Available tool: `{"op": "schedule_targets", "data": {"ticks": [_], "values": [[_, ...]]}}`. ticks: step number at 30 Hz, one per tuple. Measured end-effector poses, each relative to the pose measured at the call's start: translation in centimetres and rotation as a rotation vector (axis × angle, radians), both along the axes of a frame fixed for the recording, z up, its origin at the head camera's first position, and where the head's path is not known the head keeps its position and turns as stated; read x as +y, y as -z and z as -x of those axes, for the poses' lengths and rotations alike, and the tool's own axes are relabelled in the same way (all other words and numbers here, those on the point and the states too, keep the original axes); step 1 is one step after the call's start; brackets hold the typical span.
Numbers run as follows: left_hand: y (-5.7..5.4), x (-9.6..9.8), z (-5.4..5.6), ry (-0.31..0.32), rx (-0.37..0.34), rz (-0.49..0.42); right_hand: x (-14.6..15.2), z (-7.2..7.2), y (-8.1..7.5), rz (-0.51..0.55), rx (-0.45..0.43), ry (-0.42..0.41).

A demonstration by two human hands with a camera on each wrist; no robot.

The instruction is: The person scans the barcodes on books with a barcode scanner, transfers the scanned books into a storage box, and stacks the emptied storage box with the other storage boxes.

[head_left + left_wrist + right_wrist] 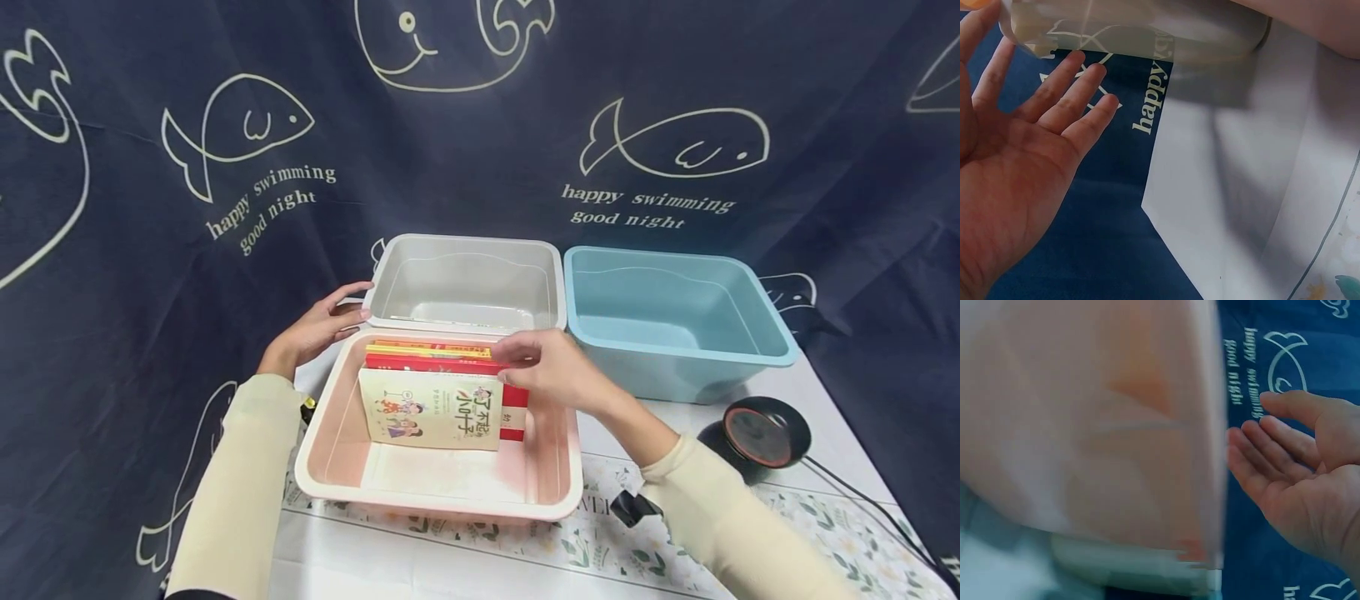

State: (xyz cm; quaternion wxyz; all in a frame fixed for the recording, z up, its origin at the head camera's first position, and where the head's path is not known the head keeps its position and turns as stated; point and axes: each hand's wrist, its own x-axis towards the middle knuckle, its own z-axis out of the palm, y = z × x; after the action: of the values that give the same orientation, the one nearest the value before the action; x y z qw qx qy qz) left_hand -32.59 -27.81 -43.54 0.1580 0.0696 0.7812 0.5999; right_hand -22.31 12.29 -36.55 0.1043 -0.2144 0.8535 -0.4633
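Inside the pink bin several books stand upright in a row. The front one is a cream picture book with cartoon figures; behind it are red books and yellow-edged ones. My right hand is over the right end of the row, thumb and fingers loosely bent near the top edges. In the right wrist view nothing shows between its fingers. My left hand reaches to the left rim of the grey bin, its fingers extended and spread. The left wrist view shows its palm and fingers by the bin's side.
A blue bin stands right of the grey one. Near the table's right side is a round black device with a cable. A dark cloth with fish drawings hangs behind. A patterned cover lies on the table.
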Motion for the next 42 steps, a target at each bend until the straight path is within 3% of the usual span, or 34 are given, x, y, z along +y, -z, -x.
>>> {"op": "schedule_targets", "data": {"ticks": [8,15,27,35,42], "values": [[-0.2,0.1,-0.1,0.000,-0.001,0.003,0.0,-0.8,2.0,-0.060,0.037,0.061],[-0.3,0.0,-0.2,-0.001,-0.001,0.022,-0.4,-0.8,2.2,-0.079,0.027,0.117],[0.0,0.0,-0.2,0.002,0.003,0.017,-1.1,-0.8,2.3,-0.025,-0.040,0.127],[0.0,0.1,-0.2,0.011,0.010,0.020,-1.4,-0.9,2.7,-0.006,-0.024,0.186],[0.1,0.1,0.0,-0.001,0.008,0.021,-2.0,-0.9,3.0,0.013,-0.048,0.172]]}}
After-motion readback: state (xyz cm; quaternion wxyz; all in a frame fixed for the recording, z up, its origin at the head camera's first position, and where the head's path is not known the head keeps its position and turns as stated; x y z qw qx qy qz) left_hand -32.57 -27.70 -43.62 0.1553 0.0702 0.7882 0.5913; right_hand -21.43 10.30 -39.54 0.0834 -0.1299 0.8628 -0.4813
